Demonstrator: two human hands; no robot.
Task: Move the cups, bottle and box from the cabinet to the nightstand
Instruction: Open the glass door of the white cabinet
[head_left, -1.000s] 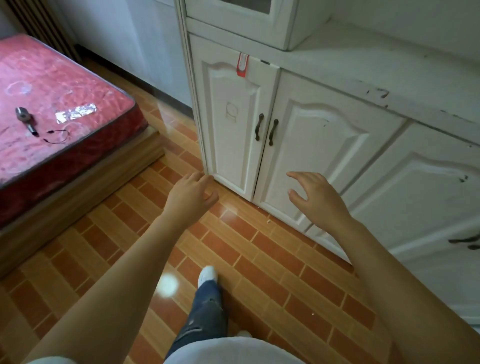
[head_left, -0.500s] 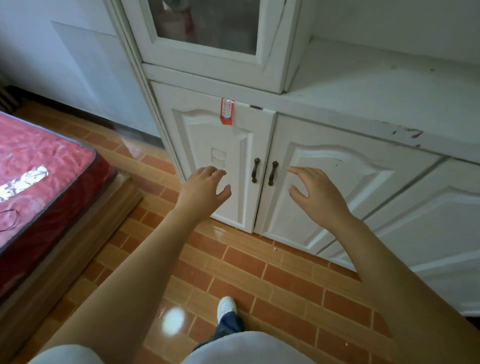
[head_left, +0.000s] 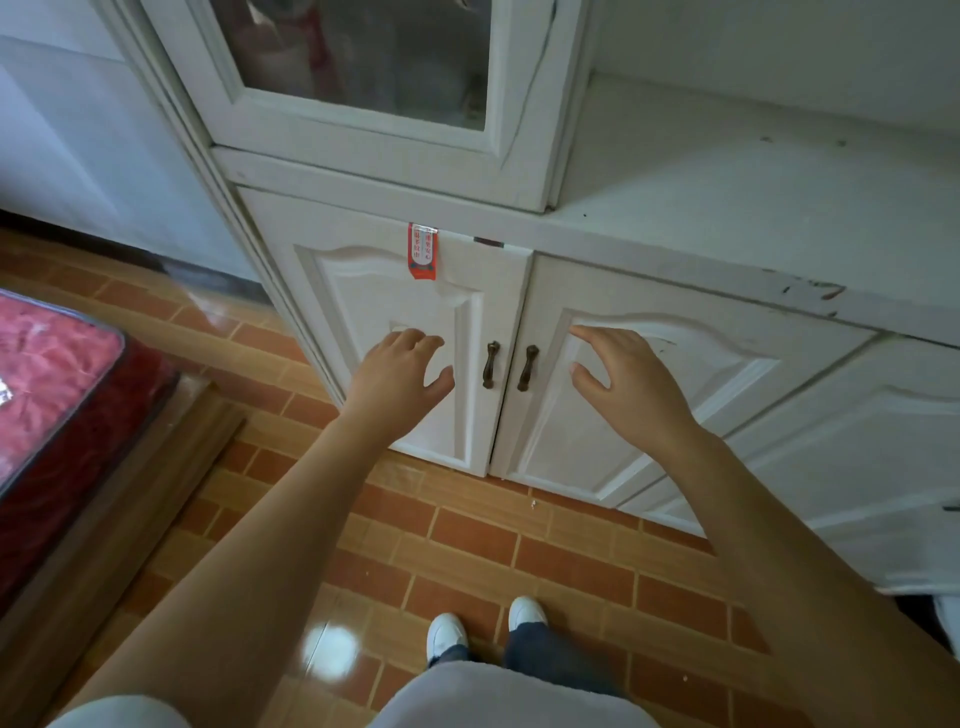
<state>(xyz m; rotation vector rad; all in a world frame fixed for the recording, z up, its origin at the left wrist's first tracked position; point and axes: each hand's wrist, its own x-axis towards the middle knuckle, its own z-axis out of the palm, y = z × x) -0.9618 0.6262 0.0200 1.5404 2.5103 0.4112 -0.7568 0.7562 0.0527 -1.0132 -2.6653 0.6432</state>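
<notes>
A white cabinet (head_left: 649, 218) fills the upper frame. Its two lower doors are closed, with dark handles, the left handle (head_left: 490, 365) and the right handle (head_left: 527, 368), side by side at the seam. My left hand (head_left: 397, 378) hovers open just left of the left handle, fingers spread. My right hand (head_left: 626, 382) hovers open just right of the right handle. Neither hand touches a handle. Behind the glass upper door (head_left: 363, 57) sit blurred shapes, one pinkish; I cannot tell what they are. No nightstand is in view.
A red label (head_left: 423, 251) hangs on the left door's top edge. A bed with a red mattress (head_left: 47, 374) on a wooden base (head_left: 119, 499) stands at the left. Brick-pattern floor (head_left: 519, 551) lies below, with my white shoes (head_left: 483, 626) on it. The cabinet's white counter (head_left: 753, 197) extends right.
The view has tilted up and come closer to the cabinet, showing more of the glass door. Both hands have risen toward the two door handles and stay open.
</notes>
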